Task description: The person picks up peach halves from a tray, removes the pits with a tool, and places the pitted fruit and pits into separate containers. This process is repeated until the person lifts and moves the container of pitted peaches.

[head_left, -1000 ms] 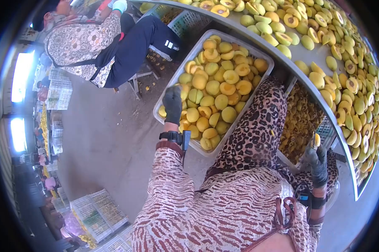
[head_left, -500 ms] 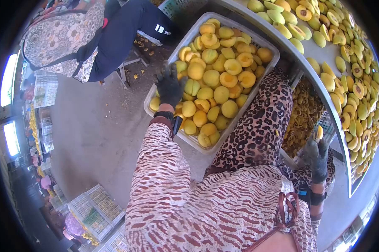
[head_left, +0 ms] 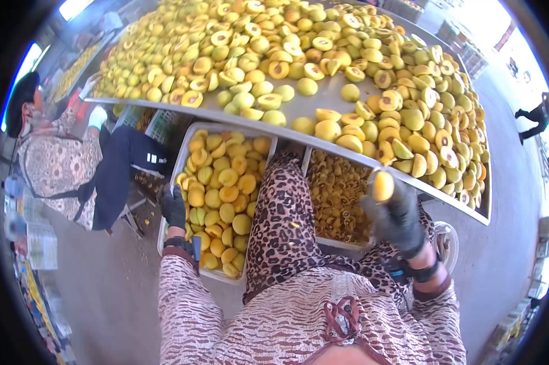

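Note:
My left hand (head_left: pixel 173 208), in a dark glove, is at the left side of a pale plastic crate (head_left: pixel 182 152) full of yellow peach halves (head_left: pixel 227 212). Its fingers lie apart over the rim and the nearest fruit, with nothing seen in them. Raised in front of my right thigh, my gloved right hand (head_left: pixel 397 216) is closed on a yellow peach piece (head_left: pixel 382 185), which shows at the fingertips. Whether a small tool is also in that hand is hidden. Below it stands a bin of brown-yellow pit scraps (head_left: pixel 338 198).
A metal table (head_left: pixel 216 112) heaped with halved peaches (head_left: pixel 280 70) curves across the front. A co-worker (head_left: pixel 61 158) sits at the left beside it. A round pale container (head_left: pixel 447 244) stands by my right knee. Another person (head_left: pixel 539 115) is far off at the right.
The view has swung up and to the right, showing more of the table. My right hand has risen with the peach piece. My left hand is now at the crate's left rim.

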A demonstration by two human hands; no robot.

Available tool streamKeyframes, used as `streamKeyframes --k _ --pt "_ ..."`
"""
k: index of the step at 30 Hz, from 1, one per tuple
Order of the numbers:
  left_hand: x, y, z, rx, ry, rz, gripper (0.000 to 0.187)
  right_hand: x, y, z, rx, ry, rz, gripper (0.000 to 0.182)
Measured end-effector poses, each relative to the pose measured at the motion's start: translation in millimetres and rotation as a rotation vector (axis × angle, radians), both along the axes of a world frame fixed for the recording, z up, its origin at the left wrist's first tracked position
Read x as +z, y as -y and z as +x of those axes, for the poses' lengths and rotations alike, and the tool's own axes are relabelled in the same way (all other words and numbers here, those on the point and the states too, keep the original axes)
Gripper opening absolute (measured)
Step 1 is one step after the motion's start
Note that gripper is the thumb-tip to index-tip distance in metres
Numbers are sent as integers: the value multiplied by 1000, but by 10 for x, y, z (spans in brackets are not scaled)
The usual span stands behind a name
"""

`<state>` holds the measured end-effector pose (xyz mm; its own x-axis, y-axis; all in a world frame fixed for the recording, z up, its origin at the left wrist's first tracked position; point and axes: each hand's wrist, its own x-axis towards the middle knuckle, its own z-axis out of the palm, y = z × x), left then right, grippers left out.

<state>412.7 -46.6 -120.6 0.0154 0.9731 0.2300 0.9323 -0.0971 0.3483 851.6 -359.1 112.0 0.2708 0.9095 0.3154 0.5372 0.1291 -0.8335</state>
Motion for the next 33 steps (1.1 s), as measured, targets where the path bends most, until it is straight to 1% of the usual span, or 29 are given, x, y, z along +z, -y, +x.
streamKeyframes --k 1,2,3,4,5,6,7,8,10,11,12,14,17,18,19,20,21,22,23,24,25,26,27,28,29,30,31,32,33 --pt "72 38 234 -35 45 184 50 -185 14 -7 0 119 74 27" --pt "194 104 518 -72 89 365 46 -457 31 -14 0 170 79 26" --pt "425 186 882 -130 126 499 43 -887 86 28 73 511 -288 22" --pt "683 254 1231 -268 199 548 42 -1216 186 72 151 846 -667 20" --pt "818 260 1560 -383 298 521 42 -1322 299 56 141 850 -659 20" --pt "848 211 1883 -449 333 539 42 -1398 376 67 57 574 -485 17" --pt "1054 322 2290 -557 432 478 39 -1451 477 59 2 289 -326 16" --pt "871 280 2700 -540 875 179 33 -1448 581 74 49 288 -338 16" --pt "1001 340 3471 -854 643 342 24 -1347 501 143 -159 195 -357 16" --pt "1058 377 3855 -1009 546 425 20 -1179 472 118 -136 204 -350 17" --pt "1037 263 4494 -1041 303 92 27 -1036 495 113 -121 216 -346 17" --pt "1229 629 5097 -901 365 155 40 -1122 715 232 -114 184 -419 19" --pt "1055 770 5680 -786 -85 -167 45 -1016 987 243 -125 293 -413 19" --pt "1197 775 5649 -786 -66 -171 45 -992 1088 239 -169 345 -411 17" --pt "1319 781 5603 -810 -76 -241 40 -972 1177 233 -214 392 -417 15" --pt "1305 772 5622 -839 -88 -321 36 -942 1238 232 -213 398 -445 15" --pt "1246 767 5603 -819 -15 -232 26 -934 1291 263 -225 286 -421 14" --pt "1208 734 5569 -821 -4 -235 26 -893 1285 269 -240 176 -380 14" --pt "1184 684 5535 -863 110 -138 22 -833 1290 264 -381 -283 -490 10" --pt "1154 645 5489 -902 216 -39 18 -738 1280 285 -384 -285 -482 10" --pt "1240 710 5333 -894 252 21 18 -524 1167 233 -360 -510 -360 11" --pt "1340 780 5165 -886 287 82 19 -413 1049 177 -332 -736 -240 17" --pt "1385 874 5057 -995 427 213 19 -431 950 207 -334 -748 -246 17" --pt "1475 1020 4860 -1114 571 252 19 -483 838 300 -437 -695 -186 23" --pt "1573 1163 4655 -1244 703 286 20 -459 720 284 -446 -742 -161 27" --pt "1679 1390 4347 -1382 851 210 19 -437 597 268 -454 -787 -136 30" --pt "1701 1585 4156 -1458 825 141 26 -355 445 221 -355 -926 -138 31" --pt "1725 1708 3991 -1535 792 78 33 -348 333 178 -372 -928 -127 31" --pt "1777 1769 3784 -1553 793 71 33 -375 243 125 -379 -998 -145 31"
